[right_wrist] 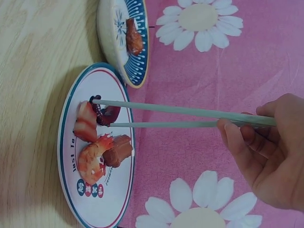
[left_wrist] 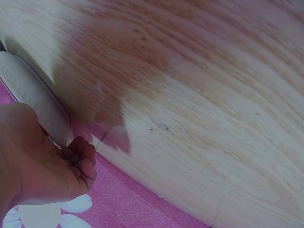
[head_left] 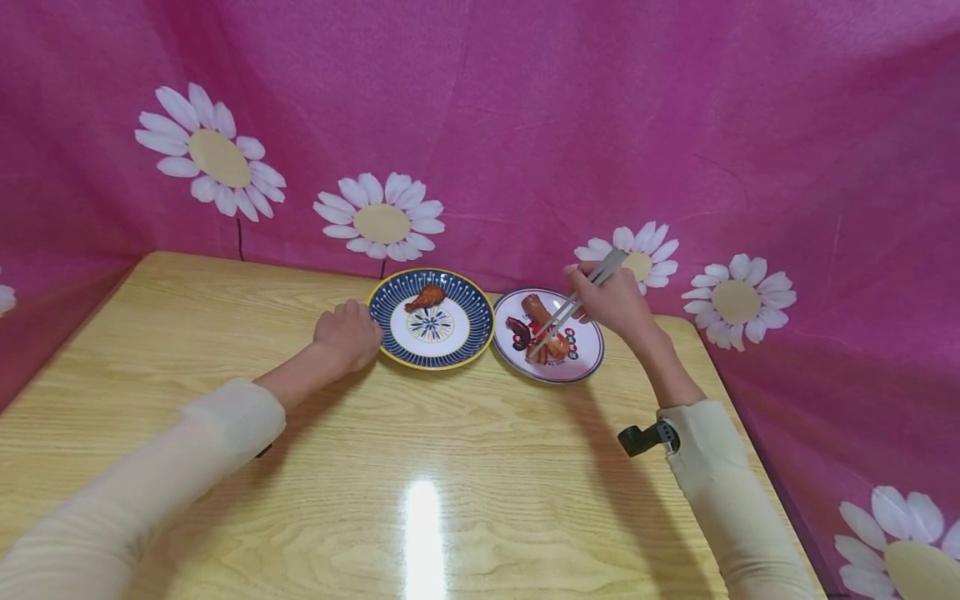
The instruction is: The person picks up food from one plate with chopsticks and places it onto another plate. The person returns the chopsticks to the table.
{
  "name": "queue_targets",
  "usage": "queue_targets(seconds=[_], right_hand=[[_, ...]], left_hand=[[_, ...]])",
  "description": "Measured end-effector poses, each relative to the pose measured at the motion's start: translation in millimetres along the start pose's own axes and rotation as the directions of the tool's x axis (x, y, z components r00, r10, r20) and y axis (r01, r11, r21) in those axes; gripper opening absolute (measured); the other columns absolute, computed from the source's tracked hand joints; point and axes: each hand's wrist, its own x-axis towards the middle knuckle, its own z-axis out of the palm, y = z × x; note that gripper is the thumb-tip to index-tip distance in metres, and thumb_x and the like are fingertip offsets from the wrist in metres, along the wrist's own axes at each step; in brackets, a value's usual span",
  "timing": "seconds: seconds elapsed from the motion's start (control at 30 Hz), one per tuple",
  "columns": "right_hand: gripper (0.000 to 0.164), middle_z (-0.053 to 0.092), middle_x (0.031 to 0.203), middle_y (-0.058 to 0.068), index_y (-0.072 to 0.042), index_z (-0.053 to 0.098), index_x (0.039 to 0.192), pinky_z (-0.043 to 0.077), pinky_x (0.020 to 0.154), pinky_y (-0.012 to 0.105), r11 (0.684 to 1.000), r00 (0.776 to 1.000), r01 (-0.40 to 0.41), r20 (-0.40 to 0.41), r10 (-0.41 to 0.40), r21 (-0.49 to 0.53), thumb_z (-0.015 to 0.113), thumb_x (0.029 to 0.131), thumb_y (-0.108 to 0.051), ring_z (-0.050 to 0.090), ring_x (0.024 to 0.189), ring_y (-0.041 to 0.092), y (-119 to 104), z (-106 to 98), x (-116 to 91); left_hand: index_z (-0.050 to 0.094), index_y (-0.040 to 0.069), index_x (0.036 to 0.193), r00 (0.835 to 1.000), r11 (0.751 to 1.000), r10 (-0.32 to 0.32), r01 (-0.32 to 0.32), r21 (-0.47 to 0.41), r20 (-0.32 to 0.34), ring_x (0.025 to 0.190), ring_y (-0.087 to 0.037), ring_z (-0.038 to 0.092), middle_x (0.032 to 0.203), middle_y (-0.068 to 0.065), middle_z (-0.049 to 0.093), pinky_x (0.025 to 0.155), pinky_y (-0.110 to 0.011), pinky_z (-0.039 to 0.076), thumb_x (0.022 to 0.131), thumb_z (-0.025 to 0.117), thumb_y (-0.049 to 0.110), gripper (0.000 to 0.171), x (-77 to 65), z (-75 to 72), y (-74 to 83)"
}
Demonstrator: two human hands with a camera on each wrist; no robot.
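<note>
My left hand (head_left: 348,337) grips the left rim of a blue-patterned plate (head_left: 405,335) with a yellow edge. On that plate lies a fried chicken drumstick (head_left: 426,298). In my right hand (head_left: 611,300) I hold a pair of chopsticks (right_wrist: 175,109), pointing down at a white plate (right_wrist: 107,202). Their slightly parted tips are right at a glossy dark-red food piece (right_wrist: 111,115), one near each end of it. Close around it lie a striped meat slice (right_wrist: 85,124), a shrimp (right_wrist: 90,164) and a brown sausage piece (right_wrist: 118,152).
Both plates stand side by side near the back edge of the wooden table (head_left: 480,450). Behind the table hangs a magenta cloth (head_left: 510,150) with large white daisies. A black strap (head_left: 648,437) sits at the right sleeve cuff.
</note>
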Motion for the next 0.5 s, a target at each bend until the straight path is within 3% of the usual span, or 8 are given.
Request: queue_targets(seconds=[0.23,0.5], right_hand=[[0.039,0.067,0.070,0.017,0.003,0.068,0.087,0.055,0.049,0.031,1.000,1.000,0.028,-0.015,-0.027,0.012,0.055,0.102,-0.030,0.067,0.055,0.023,-7,2,0],[0.035,0.067,0.073,0.020,0.006,0.069,0.087,0.056,0.051,0.035,0.981,0.995,0.086,-0.070,-0.075,0.171,0.059,0.101,-0.025,0.068,0.059,0.028,-19,12,3]], left_hand=[[0.053,-0.014,0.099,1.000,1.000,0.002,-0.002,0.003,0.008,0.097,-0.037,0.054,0.091,-0.019,0.045,0.083,-0.052,0.047,0.100,0.035,0.020,0.038,-0.6,-0.2,-0.4],[0.054,-0.014,0.099,1.000,1.000,0.005,-0.005,-0.001,-0.003,0.097,-0.038,0.054,0.091,-0.020,0.046,0.083,-0.052,0.047,0.100,0.035,0.020,0.039,-0.2,-0.9,-0.3]])
